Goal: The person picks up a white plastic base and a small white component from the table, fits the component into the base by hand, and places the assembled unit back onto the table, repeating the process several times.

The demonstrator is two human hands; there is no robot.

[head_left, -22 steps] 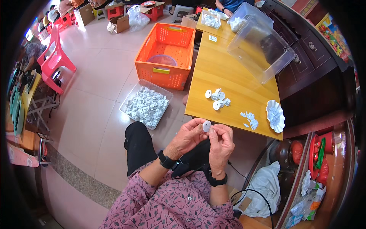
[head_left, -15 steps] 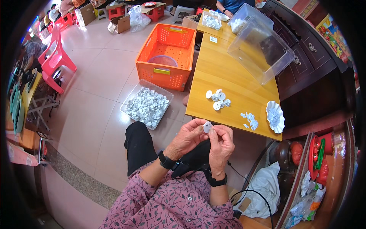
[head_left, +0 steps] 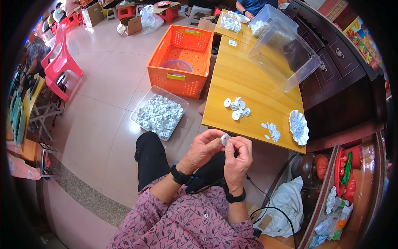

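A small round white plastic part (head_left: pixel 225 139) is pinched between both hands, above my lap and just off the table's near edge. My left hand (head_left: pixel 205 148) grips its left side with thumb and fingers. My right hand (head_left: pixel 239 155) closes on it from the right, thumb against it. On the wooden table (head_left: pixel 244 79) in front lies a small group of similar white parts (head_left: pixel 237 108). Right of them are scattered tiny pale blue pieces (head_left: pixel 272 131), and a white scalloped dish (head_left: pixel 304 135) holds more of those. A clear tub (head_left: pixel 159 114) full of white parts stands on the floor at left.
An orange crate (head_left: pixel 178 79) stands on the floor beyond the tub, beside the table. Clear plastic bins (head_left: pixel 286 58) rest on the table's far right. Another person's arm (head_left: pixel 244 9) shows at the far end. A pink chair (head_left: pixel 62 66) stands left; a black cable (head_left: pixel 286 213) runs at lower right.
The white part has turned in my fingers, from its flat face showing to a more edge-on view. My right hand has shifted slightly left.
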